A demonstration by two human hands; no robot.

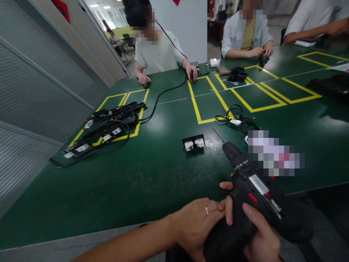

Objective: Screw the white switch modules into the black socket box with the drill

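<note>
A black cordless drill (272, 196) with a long thin bit points up and to the left over the green table (131, 193). My right hand (261, 233) is closed round its grip, the thumb along the near side. From the left, my left hand (196, 222), with a ring on one finger, is closed against the lower grip of the drill; its fingertips are partly hidden. Beyond the drill bit, to its left, a small black panel with white blocks in it (194, 143) lies on the table, touched by neither hand. Small clear bits lie beside the panel.
Several black adapters with cables (109, 127) lie at the left inside yellow tape outlines (200, 112). Another coiled cable (237, 118) lies beyond the drill, next to a blurred pale object (272, 153). Across the table, people handle small dark items; one cable (156, 105) runs toward them.
</note>
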